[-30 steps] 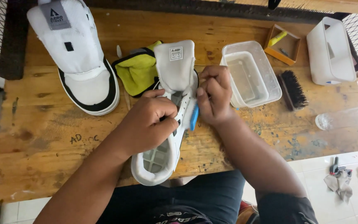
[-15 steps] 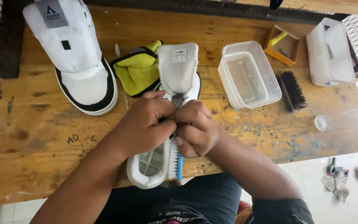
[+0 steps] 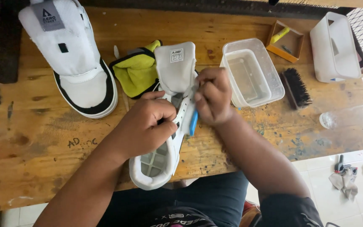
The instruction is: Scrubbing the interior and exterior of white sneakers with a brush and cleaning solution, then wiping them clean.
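Surface: worn wooden table (image 3: 43, 138), scratched and stained, with pale floor tiles seen below its near edge.
Shoe position: a white sneaker (image 3: 164, 138) is placed near the middle of the table, at the near edge, with its heel end over the edge.
Shoe direction: its long axis runs from near to far; the raised tongue points away from the person, the open heel points toward the person.
Left hand (image 3: 148, 126): fingers are curled tightly on the collar of the sneaker, so it is kept steady.
Right hand (image 3: 213, 98): fingers are closed around a small blue-handled brush (image 3: 193, 122), pressed against the right side of the sneaker.
Around: a second white and black shoe (image 3: 80, 71) at far left, a yellow cloth (image 3: 137, 73) just beside the tongue, a clear water tub (image 3: 251, 73), a dark bristle brush (image 3: 297, 88).
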